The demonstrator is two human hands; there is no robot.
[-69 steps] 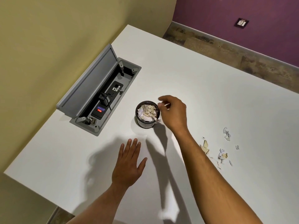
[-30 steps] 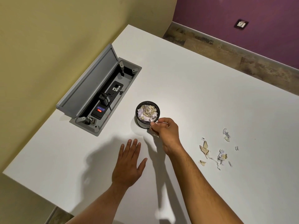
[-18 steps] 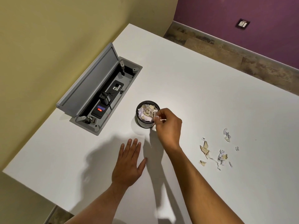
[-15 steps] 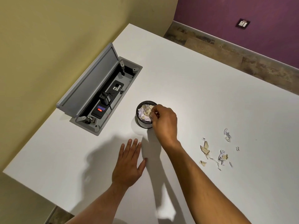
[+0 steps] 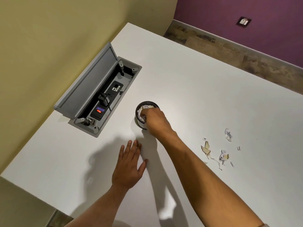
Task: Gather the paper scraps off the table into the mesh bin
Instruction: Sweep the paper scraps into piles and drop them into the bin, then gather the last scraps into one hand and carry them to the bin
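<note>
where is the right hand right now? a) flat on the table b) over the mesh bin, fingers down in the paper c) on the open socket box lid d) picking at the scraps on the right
b: the right hand is over the mesh bin, fingertips in the paper inside.

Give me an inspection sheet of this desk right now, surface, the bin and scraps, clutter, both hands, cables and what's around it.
Surface: white table, shadows of both arms on it.
Job's things: mesh bin upright, already full of paper; loose paper scraps lie scattered on the table to its right.
Clutter: nothing seen beyond the scraps.
Hands: right hand is over the bin's mouth with fingers down among the paper, whether it holds a scrap cannot be told; left hand rests flat on the table, fingers straight.
Cables: black plug and cord in the power strip inside the open grey cable box.
Surroundings: yellow wall, purple wall with a wall socket, wood-look floor.
</note>
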